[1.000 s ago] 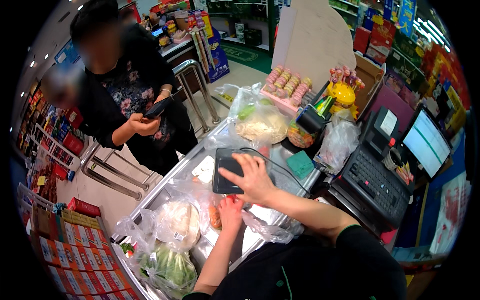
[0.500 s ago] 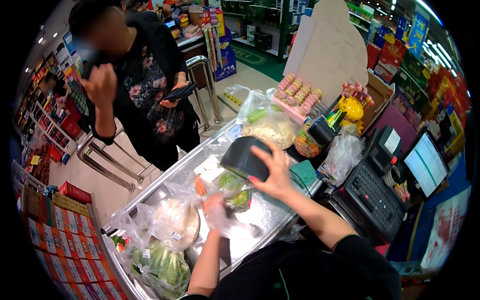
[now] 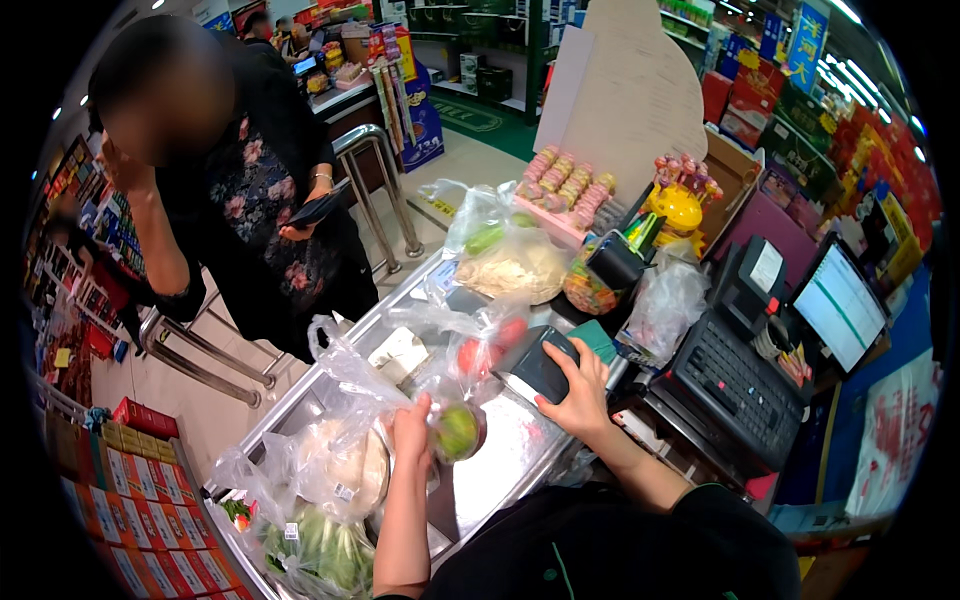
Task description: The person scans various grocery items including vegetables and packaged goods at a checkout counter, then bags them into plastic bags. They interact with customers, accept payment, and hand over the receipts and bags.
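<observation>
My left hand is closed on the gathered plastic of a clear produce bag with round green produce in it, held over the metal counter. In my right hand is a black handheld scanner, low over the counter. A clear bag of red round produce lies right beside the scanner's front edge. Left of my left hand sit a bag of pale, flat round food and a bag of leafy greens. A white crumpled item rests beyond my left hand.
At the far end lies a bag of pale food, beside packaged sweets and a lollipop stand. To the right are a keyboard and a screen. A person holding a phone stands across the counter, near metal rails.
My right hand has lowered the scanner toward the counter. My left hand, blurred before, now grips the bag of green produce. The red produce shows more clearly. The person opposite has leaned forward.
</observation>
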Tool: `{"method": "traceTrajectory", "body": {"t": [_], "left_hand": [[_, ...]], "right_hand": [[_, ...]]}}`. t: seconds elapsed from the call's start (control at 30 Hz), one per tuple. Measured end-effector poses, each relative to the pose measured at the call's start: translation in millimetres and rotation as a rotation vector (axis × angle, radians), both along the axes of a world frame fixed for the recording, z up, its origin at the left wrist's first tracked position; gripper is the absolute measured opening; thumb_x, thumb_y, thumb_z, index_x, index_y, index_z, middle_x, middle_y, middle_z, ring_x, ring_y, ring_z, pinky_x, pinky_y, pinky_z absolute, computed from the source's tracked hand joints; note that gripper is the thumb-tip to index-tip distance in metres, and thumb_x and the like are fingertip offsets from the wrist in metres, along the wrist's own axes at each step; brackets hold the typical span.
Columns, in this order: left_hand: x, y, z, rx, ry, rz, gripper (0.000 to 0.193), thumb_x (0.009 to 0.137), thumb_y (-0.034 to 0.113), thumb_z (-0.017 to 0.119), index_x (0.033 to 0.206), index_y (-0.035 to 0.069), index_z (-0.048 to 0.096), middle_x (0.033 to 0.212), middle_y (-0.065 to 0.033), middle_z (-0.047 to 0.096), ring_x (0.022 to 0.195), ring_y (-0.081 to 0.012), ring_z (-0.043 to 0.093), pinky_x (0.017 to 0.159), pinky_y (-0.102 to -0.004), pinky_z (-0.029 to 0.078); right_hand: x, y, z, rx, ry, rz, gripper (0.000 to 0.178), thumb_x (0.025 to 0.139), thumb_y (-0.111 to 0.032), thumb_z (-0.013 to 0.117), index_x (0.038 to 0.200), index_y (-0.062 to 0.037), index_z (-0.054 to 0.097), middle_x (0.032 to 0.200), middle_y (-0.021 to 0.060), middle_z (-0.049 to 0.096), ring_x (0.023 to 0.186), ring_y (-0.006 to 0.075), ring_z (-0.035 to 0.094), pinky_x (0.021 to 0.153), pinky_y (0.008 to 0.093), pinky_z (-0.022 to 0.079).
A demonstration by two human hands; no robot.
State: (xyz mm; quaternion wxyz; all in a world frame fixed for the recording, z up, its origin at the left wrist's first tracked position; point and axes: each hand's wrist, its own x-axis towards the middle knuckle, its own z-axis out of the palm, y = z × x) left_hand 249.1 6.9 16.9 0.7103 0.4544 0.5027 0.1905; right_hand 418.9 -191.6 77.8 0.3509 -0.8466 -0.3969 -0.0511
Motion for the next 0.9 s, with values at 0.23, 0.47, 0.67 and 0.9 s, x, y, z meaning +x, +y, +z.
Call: {"method": "traceTrajectory", "body": {"t": [0.23,0.47,0.67,0.9], "left_hand": [[-11,-29,14,-0.208,-0.122,-0.097,0.039,0.088,0.021,0.056,0.118,-0.002,0.05,0.111,-0.0124,0.058,0.095,-0.0238,0.059,0.081,-0.0369,0.049],[-9,-13,-16,-0.281,-0.119,-0.064,0.039,0.089,0.02,0.057,0.12,-0.001,0.048,0.107,-0.0133,0.059,0.093,-0.0275,0.06,0.079,-0.0421,0.051],[-29,11,-84,-0.52,-0.121,-0.08,0.035,0.09,0.026,0.056,0.112,0.0,0.051,0.093,-0.0146,0.061,0.083,-0.0284,0.061,0.075,-0.0436,0.052],[-24,-9,-49,-0.398,-0.168,-0.036,0.036,0.09,0.027,0.054,0.113,0.0,0.052,0.105,-0.0165,0.061,0.09,-0.0295,0.062,0.08,-0.0451,0.051]], "right_hand": [[-3,33,-15,0.08,-0.038,-0.075,0.077,0.057,-0.026,0.078,0.128,-0.0233,0.047,0.126,0.0177,0.038,0.116,0.0347,0.036,0.096,0.0476,0.024],[-6,62,-23,0.166,-0.165,0.157,0.078,0.054,-0.025,0.077,0.126,-0.0242,0.048,0.13,0.019,0.035,0.119,0.0363,0.035,0.094,0.0482,0.024],[-31,39,-30,0.061,-0.259,0.187,0.08,0.052,-0.027,0.078,0.126,-0.0296,0.049,0.13,0.0187,0.037,0.119,0.0331,0.037,0.09,0.0459,0.026],[-23,43,-31,0.136,-0.103,0.184,0.08,0.056,-0.025,0.077,0.129,-0.0283,0.045,0.13,0.0173,0.036,0.12,0.0331,0.035,0.093,0.0472,0.024]]}}
